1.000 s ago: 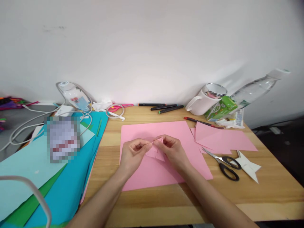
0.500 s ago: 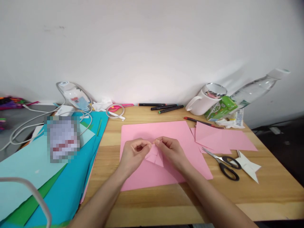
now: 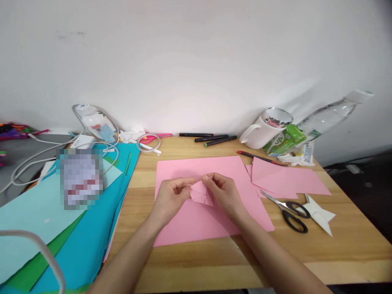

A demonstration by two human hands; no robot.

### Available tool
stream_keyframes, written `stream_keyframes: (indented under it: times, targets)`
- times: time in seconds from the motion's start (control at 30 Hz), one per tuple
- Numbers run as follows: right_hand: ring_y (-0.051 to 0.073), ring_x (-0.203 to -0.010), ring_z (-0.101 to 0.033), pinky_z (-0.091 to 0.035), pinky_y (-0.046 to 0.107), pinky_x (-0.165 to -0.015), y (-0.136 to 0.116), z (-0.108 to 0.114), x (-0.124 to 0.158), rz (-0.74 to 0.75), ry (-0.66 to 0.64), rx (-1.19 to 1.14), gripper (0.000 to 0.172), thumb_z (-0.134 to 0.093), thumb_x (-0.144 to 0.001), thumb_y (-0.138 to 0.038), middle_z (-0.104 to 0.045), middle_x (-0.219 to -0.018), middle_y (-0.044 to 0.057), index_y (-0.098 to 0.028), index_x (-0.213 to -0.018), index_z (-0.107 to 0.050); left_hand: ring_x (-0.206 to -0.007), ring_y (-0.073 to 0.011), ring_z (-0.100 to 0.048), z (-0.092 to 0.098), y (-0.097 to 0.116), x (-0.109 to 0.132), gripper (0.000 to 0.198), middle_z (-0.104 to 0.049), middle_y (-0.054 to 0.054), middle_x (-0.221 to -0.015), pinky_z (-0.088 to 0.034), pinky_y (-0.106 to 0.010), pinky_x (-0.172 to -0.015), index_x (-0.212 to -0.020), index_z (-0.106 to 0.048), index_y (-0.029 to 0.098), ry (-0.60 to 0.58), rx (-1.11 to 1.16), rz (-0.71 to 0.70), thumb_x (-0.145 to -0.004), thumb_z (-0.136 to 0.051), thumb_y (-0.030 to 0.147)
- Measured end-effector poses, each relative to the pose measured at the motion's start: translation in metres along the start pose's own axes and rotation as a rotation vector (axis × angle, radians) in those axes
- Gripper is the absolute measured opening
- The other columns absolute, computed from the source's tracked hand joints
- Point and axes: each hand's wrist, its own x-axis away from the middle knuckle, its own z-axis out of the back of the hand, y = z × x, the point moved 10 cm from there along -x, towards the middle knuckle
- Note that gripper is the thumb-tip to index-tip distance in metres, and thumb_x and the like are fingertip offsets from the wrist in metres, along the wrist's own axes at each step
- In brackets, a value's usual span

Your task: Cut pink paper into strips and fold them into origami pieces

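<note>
Between my two hands is a small folded piece of pink paper [image 3: 200,192], with crease lines and flaps showing on its face. My left hand [image 3: 173,199] pinches its left edge between thumb and fingers. At the upper right edge, my right hand [image 3: 222,192] grips the same piece, its thumb lying over the front. Beneath both hands lies a large pink sheet [image 3: 196,228], flat on the wooden table [image 3: 141,261]. Part of the folded piece is hidden by my fingers.
Right of the sheet lie black-handled scissors [image 3: 294,216], a folded white paper star [image 3: 320,214] and pink paper offcuts [image 3: 284,179]. Markers [image 3: 217,139], a white mug [image 3: 263,130] and a bottle [image 3: 330,114] line the wall. Blue and green sheets [image 3: 92,245] cover the left side.
The folded paper has turned slightly and shows more of its upper part. My left fingers have shifted lower along its left edge; my right hand keeps its grip near the top.
</note>
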Motion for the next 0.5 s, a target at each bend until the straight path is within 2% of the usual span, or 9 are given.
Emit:
stream_keyframes:
  times: [0.1,0.17,0.27,0.37,0.5]
  targets:
    - [0.013,-0.060,-0.049,-0.038,0.024,-0.055,-0.005,0.005,0.001,0.023,0.045,0.036,0.027,-0.055,-0.079,-0.040,-0.058,-0.066,0.001,-0.015,-0.073,-0.062,-0.078,-0.0190,-0.063,-0.005,-0.008,0.000,0.020,-0.070,-0.004,-0.076,-0.054,-0.030,-0.067,-0.086,-0.071,0.016,-0.007,0.084,0.058,-0.070,-0.061,0.022]
    - [0.013,-0.061,-0.050,-0.038,0.024,-0.055,-0.008,0.004,0.001,0.034,0.040,0.018,0.026,-0.055,-0.078,-0.040,-0.058,-0.068,0.001,-0.015,-0.076,-0.062,-0.066,-0.0163,-0.061,-0.008,-0.014,0.000,0.017,-0.066,-0.002,-0.068,-0.056,-0.031,-0.060,-0.077,-0.069,0.014,-0.017,0.150,0.103,-0.066,-0.066,0.027]
    - [0.013,-0.064,-0.051,-0.039,0.024,-0.057,-0.008,-0.005,0.002,0.031,-0.036,-0.053,0.023,-0.058,-0.076,-0.038,-0.057,-0.071,0.000,-0.016,-0.084,-0.058,-0.056,-0.0117,-0.055,-0.001,-0.014,0.000,0.016,-0.060,0.001,-0.059,-0.057,-0.030,-0.053,-0.066,-0.064,0.012,0.075,0.167,0.097,-0.064,-0.068,0.027]
    - [0.010,-0.057,-0.048,-0.036,0.022,-0.053,-0.004,-0.008,0.002,-0.004,-0.049,-0.127,0.028,-0.064,-0.072,-0.033,-0.052,-0.064,-0.005,-0.018,-0.090,-0.049,-0.055,-0.0102,-0.055,0.007,-0.009,0.000,0.016,-0.060,0.002,-0.060,-0.058,-0.028,-0.052,-0.067,-0.062,0.011,0.162,0.160,0.064,-0.066,-0.066,0.026]
    - [0.008,-0.052,-0.044,-0.035,0.021,-0.050,-0.005,-0.007,0.003,0.008,-0.028,-0.187,0.029,-0.066,-0.070,-0.028,-0.048,-0.061,-0.007,-0.021,-0.083,-0.042,-0.052,-0.0093,-0.055,0.014,-0.007,0.001,0.015,-0.057,0.004,-0.057,-0.058,-0.027,-0.051,-0.067,-0.060,0.011,0.214,0.161,0.035,-0.067,-0.065,0.025]
